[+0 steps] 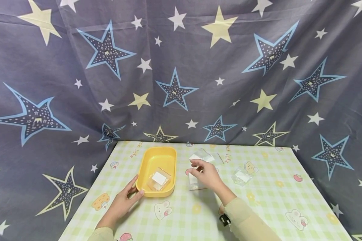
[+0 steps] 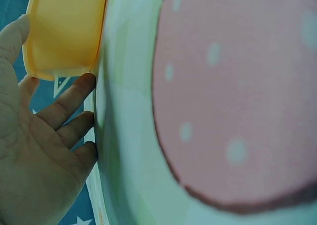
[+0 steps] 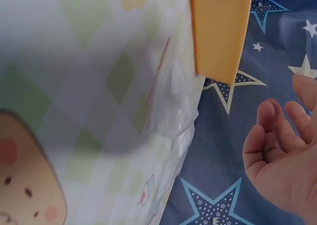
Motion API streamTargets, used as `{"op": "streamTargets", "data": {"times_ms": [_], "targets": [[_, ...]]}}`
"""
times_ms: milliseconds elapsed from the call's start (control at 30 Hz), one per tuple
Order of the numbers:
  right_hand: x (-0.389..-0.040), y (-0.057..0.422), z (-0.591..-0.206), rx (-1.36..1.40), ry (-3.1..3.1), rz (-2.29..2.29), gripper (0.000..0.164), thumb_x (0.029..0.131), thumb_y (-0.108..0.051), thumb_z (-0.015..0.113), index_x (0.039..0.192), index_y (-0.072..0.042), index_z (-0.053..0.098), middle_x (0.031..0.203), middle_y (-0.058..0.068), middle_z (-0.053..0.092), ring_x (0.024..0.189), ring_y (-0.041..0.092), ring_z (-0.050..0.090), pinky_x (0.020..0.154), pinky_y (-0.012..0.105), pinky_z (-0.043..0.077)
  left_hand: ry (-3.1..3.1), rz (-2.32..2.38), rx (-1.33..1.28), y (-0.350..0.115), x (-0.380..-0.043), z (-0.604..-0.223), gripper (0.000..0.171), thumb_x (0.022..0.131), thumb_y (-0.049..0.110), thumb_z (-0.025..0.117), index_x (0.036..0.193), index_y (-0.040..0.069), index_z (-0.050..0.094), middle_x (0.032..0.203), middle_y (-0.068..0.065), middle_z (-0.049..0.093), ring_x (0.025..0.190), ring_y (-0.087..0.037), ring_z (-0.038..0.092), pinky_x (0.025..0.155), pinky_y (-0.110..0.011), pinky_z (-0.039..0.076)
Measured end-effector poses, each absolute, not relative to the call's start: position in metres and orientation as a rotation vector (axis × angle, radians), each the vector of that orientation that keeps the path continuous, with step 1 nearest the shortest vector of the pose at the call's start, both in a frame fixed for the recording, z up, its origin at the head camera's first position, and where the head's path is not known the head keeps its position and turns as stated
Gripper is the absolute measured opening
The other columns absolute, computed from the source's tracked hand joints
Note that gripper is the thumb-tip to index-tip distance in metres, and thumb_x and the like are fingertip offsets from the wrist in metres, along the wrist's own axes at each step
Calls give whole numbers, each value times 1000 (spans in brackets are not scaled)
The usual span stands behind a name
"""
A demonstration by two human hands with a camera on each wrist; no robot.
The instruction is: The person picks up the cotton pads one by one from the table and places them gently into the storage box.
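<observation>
The right grip [image 1: 207, 173] partly hides a clear packet [image 1: 193, 182]; the head view's lower edge cuts both sleeves [image 1: 250, 221].

"uck life" lettering [image 1: 228, 154] on checked tablecloth [image 1: 274, 187], "life" [image 1: 133, 153] again, far left

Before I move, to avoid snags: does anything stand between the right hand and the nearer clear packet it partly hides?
Nothing visible does: the right hand hangs above the clear packet and the yellow tray stands left of both.

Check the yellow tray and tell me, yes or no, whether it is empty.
No, in the head view a clear packet with a white patch lies inside the yellow tray.
</observation>
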State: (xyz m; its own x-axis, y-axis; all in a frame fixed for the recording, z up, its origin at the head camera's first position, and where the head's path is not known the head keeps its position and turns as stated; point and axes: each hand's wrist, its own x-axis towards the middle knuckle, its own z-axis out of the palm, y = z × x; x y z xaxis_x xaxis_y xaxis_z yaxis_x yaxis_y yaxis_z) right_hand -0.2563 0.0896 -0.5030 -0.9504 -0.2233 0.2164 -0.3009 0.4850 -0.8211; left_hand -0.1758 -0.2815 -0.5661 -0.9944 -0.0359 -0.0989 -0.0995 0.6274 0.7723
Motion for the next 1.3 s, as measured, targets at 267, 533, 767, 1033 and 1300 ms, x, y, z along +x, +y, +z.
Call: {"op": "streamTargets", "data": {"times_ms": [267, 533, 767, 1033, 1300], "targets": [[-256, 104, -509, 496, -2649, 1438, 37, 97, -17, 79, 133, -10, 74, 119, 17, 79, 87, 18, 71, 71, 22, 55, 2771, 1317, -112, -281, -176, -566, 86, 100, 62, 67, 171, 41, 24, 156, -11, 62, 156, -42, 43, 128, -70, 27], [-256, 114, -516, 488, -2700, 1339, 39, 98, -18, 79, 135, -9, 73, 119, 14, 80, 86, 14, 69, 73, 23, 54, 2771, 1316, -117, -281, -176, -567, 87, 100, 63, 67, 171, 40, 24, 156, -11, 62, 156, -42, 43, 129, -70, 26], [-255, 122, -520, 490, -2737, 1269, 40, 98, -21, 79, 136, -10, 72, 120, 12, 80, 85, 12, 68, 70, 24, 53, 2770, 1303, -129, -281, -176, -566, 87, 100, 64, 66, 171, 40, 23, 156, -11, 61, 157, -43, 42, 129, -70, 26], [-257, 127, -527, 489, -2766, 1191, 41, 98, -23, 79, 137, -12, 72, 120, 11, 80, 82, 8, 65, 67, 25, 51, 2771, 1308, -127, -280, -176, -564, 86, 100, 62, 66, 171, 40, 23, 156, -11, 62, 157, -42, 42, 129, -70, 25], [-258, 131, -529, 505, -2813, 1142, 44, 99, -26, 79, 139, -12, 71, 122, 11, 79, 80, 7, 62, 64, 25, 48, 2769, 1307, -126, -280, -176, -564, 86, 100, 62, 67, 171, 40, 23, 156, -11, 62, 157, -43, 41, 129, -70, 23]]}}
